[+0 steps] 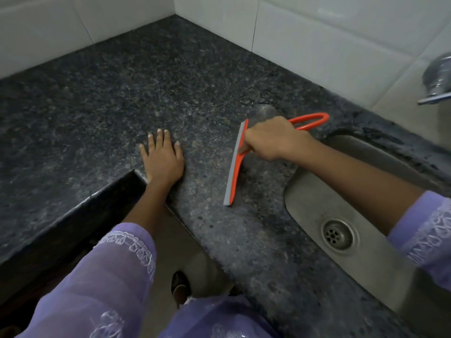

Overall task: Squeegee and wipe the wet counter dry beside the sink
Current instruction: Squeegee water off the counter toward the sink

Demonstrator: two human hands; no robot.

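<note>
Orange squeegee [233,176] with grey blade on speckled counter [146,93], right hand [273,139] gripping its handle, left hand [162,157] flat, fingers spread

Speckled stone counter [151,76], steel sink [317,198]

Speckled dark counter [151,76] under squeegee [233,172], left hand [163,159].

My right hand [273,137] covers the middle of the squeegee [234,167] handle so my grip's fingers are out of sight, while the tap [436,79] at the upper right is blurred and cut by the frame edge, as is the sink [317,203] at the lower right.
</note>
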